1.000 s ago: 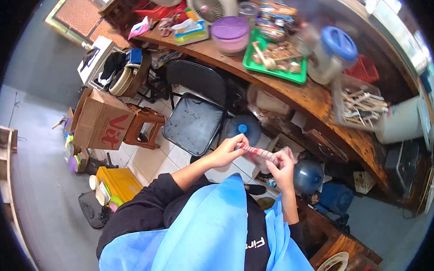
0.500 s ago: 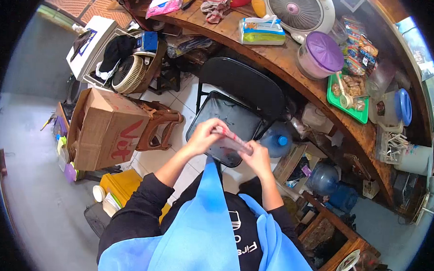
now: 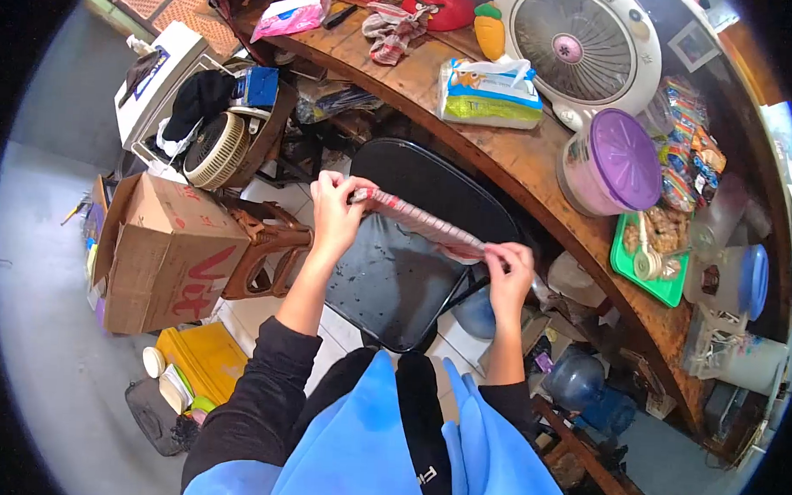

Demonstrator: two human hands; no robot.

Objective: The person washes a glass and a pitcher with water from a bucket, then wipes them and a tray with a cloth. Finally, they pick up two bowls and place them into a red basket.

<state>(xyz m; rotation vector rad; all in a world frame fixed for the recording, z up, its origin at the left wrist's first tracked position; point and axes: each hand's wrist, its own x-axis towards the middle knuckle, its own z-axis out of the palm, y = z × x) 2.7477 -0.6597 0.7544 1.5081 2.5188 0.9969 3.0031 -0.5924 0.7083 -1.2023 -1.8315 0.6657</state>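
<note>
The person holds a narrow strip [image 3: 423, 220] stretched between both hands, in the air above the seat of a black folding chair [image 3: 386, 291]. The left hand [image 3: 334, 212] has its fingers [image 3: 339, 186] pressed together, pinching the upper end of the strip. The right hand [image 3: 509, 271] pinches the lower end between thumb and fingers [image 3: 500, 251]. The strip slopes down from left to right and carries a red and white pattern. It may be a folded plastic wrapper, but the print is too small to read, and both of its ends are hidden inside the grips.

Beyond the chair runs a curved wooden tabletop [image 3: 512, 160]. On it stand a white fan [image 3: 586, 45], a pack of wipes [image 3: 489, 94] and a tub with a purple lid [image 3: 613, 163], with a green tray [image 3: 665, 287] further right. The lens curve smears what lies on the tray.

On the floor to the left sits a cardboard box [image 3: 169, 248] just beside a wooden stool [image 3: 270, 239], which the left forearm partly covers. A blue cloth [image 3: 381, 439] over the person's front fills the bottom edge and hides the legs.
</note>
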